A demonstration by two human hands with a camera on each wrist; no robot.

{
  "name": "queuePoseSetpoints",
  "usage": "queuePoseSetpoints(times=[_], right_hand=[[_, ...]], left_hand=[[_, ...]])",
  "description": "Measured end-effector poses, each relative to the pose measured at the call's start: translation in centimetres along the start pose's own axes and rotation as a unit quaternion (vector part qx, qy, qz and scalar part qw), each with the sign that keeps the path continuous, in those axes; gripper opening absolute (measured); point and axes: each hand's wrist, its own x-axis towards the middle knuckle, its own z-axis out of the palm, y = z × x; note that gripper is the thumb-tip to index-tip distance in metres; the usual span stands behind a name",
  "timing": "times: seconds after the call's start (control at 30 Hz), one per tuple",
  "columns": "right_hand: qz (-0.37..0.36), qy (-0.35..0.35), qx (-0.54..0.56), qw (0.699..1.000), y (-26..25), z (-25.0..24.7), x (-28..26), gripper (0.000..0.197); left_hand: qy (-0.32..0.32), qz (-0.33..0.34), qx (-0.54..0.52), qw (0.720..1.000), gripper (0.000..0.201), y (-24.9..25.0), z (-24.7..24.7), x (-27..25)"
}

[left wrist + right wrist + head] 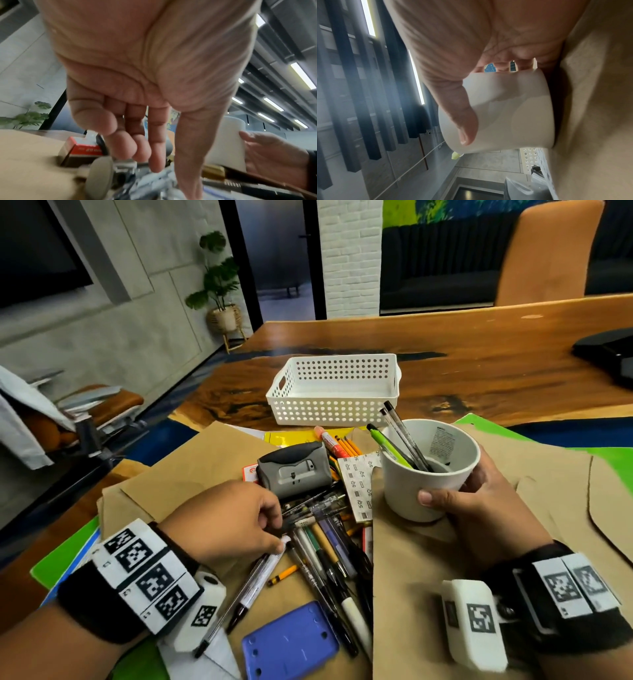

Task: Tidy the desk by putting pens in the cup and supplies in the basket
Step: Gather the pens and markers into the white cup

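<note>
A heap of pens [325, 539] lies on brown paper in front of me. My left hand [281, 530] reaches into its left side, thumb and fingertips pinching a dark pen there; the left wrist view shows the left hand [171, 178] with fingers pointing down into the blurred pens. My right hand [452, 486] grips the white cup [411, 484], which stands on the paper and holds a green pen [390, 448] and two dark ones. Seen from the right wrist, the right hand [489, 101] has its thumb across the cup [513, 115]. The white perforated basket [334, 390] behind is empty.
A grey hole punch [294, 470], a red marker with orange pencils [334, 445], a label sheet [359, 484] and a blue card holder [291, 642] surround the pens. A red box [85, 148] sits by the punch. Brown envelopes and green folders cover the wooden desk [479, 364].
</note>
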Motion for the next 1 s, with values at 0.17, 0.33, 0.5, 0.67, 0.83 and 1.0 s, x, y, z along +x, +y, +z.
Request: queuePoseSetpoints(times=[0.17,0.33,0.5,0.67,0.83,1.0], right_hand=[[0.002,0.004,-0.002,1.000,0.0,0.0,-0.1,0.092],[0.001,0.003,-0.005,1.000,0.0,0.0,0.1,0.092],[0.003,-0.001,-0.013,1.000,-0.1,-0.2,0.1,0.093],[0.001,-0.004,-0.019,1.000,0.0,-0.2,0.1,0.091],[-0.002,-0.002,-0.028,1.000,-0.1,-0.2,0.1,0.091],[-0.002,-0.010,-0.029,1.000,-0.2,-0.1,0.0,0.092]], left_hand=[[0.028,-0.008,0.017,0.999,0.023,0.1,1.3,0.4],[0.064,0.008,0.036,0.997,0.016,0.3,1.8,0.5],[0.114,0.040,0.038,0.992,0.007,0.6,2.1,0.2],[0.212,0.070,-0.117,0.968,0.008,1.2,-0.8,-0.8],[0.301,0.146,-0.240,0.911,0.012,3.6,-5.0,-1.4],[0.286,0.226,-0.169,0.915,0.015,5.9,-6.2,0.6]])
